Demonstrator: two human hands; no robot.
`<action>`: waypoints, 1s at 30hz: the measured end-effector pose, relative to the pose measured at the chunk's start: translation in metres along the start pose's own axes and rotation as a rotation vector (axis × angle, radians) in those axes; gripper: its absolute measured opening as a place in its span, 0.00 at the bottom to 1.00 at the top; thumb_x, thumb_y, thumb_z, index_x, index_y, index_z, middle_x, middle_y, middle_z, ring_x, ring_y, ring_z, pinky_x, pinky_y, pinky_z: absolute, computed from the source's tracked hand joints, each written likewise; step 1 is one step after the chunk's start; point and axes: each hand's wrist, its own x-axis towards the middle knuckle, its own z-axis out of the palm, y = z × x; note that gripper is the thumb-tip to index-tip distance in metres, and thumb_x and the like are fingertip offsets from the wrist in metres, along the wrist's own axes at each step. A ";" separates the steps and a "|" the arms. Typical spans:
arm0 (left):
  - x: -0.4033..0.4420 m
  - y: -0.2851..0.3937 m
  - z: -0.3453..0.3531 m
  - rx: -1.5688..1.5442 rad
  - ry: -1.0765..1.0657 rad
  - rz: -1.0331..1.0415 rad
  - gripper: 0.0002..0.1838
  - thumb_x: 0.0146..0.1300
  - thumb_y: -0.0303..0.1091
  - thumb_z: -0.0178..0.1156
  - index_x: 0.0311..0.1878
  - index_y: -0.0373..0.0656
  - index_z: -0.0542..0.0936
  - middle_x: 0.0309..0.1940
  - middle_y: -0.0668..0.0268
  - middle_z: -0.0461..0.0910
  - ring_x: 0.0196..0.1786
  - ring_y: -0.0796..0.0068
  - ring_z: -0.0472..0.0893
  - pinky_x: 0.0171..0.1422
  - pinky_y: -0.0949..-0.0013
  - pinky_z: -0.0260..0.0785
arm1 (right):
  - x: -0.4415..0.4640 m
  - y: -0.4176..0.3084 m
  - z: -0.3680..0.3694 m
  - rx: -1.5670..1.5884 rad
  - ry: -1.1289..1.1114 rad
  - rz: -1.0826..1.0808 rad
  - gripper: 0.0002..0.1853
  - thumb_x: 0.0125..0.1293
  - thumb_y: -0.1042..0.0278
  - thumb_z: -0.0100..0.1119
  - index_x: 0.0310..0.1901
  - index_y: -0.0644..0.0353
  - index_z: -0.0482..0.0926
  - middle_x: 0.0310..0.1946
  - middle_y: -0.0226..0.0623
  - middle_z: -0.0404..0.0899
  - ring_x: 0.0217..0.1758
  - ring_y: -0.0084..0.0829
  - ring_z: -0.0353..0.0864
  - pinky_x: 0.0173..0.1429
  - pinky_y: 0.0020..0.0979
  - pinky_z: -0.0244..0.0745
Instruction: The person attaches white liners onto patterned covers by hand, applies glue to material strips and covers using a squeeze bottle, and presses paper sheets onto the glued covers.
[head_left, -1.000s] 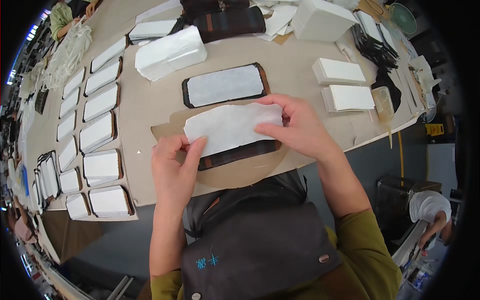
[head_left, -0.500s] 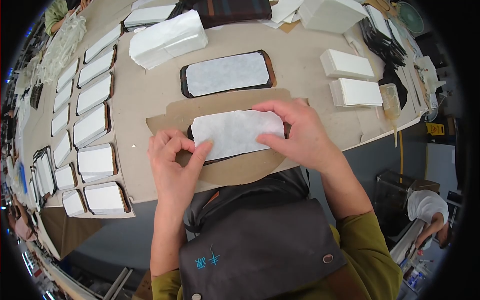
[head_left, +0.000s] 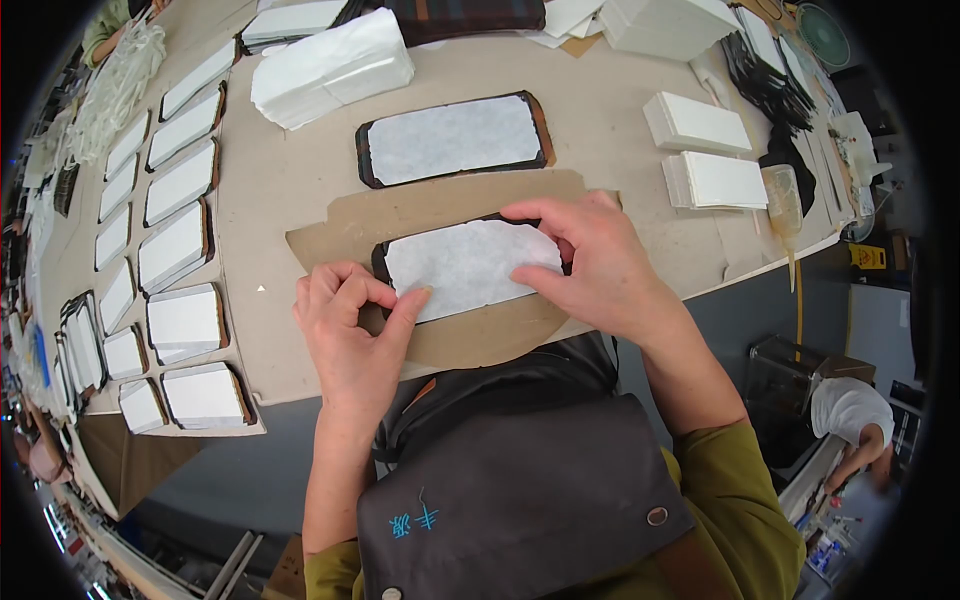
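A white sheet (head_left: 470, 265) lies over a dark, black-edged piece (head_left: 381, 262) on a brown paper pattern (head_left: 480, 338) near the table's front edge. My left hand (head_left: 360, 320) pinches the sheet's lower left corner between thumb and fingers. At the right end, my right hand (head_left: 585, 260) holds the sheet, with the thumb on top and the index finger at the upper edge. Dark edging shows along the left side and the top right of the sheet. Just beyond is a second dark piece (head_left: 545, 130) with a white sheet laid flat on it.
White-topped pieces (head_left: 180, 255) stand in rows at the left. A thick white stack (head_left: 330, 75) is at the back. Two smaller white stacks (head_left: 715, 180) and a bag with a nozzle (head_left: 784, 205) lie at the right. Another person (head_left: 852, 410) is at the far right.
The white sheet has come down onto the dark piece, covering most of it. Both hands have moved down with it and keep their hold. The view has shifted slightly.
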 end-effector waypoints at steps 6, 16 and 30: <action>0.001 0.002 0.000 0.041 -0.001 0.007 0.14 0.49 0.30 0.77 0.27 0.44 0.77 0.37 0.67 0.74 0.45 0.66 0.69 0.51 0.65 0.63 | 0.005 -0.008 -0.007 -0.009 0.168 -0.042 0.21 0.51 0.69 0.71 0.50 0.54 0.82 0.32 0.32 0.81 0.41 0.37 0.79 0.56 0.39 0.66; 0.000 -0.001 0.002 0.051 0.026 0.023 0.15 0.47 0.28 0.78 0.28 0.43 0.77 0.36 0.66 0.75 0.46 0.64 0.70 0.52 0.63 0.64 | 0.011 -0.006 0.026 -0.038 -0.009 -0.332 0.07 0.52 0.73 0.73 0.33 0.52 0.86 0.36 0.22 0.82 0.40 0.31 0.78 0.57 0.37 0.66; -0.001 -0.009 -0.014 0.033 0.007 -0.016 0.11 0.54 0.25 0.71 0.37 0.45 0.79 0.40 0.64 0.75 0.46 0.60 0.72 0.54 0.60 0.62 | 0.019 -0.016 0.014 -0.120 -0.072 -0.358 0.06 0.52 0.71 0.72 0.32 0.50 0.88 0.34 0.21 0.81 0.45 0.29 0.77 0.70 0.47 0.61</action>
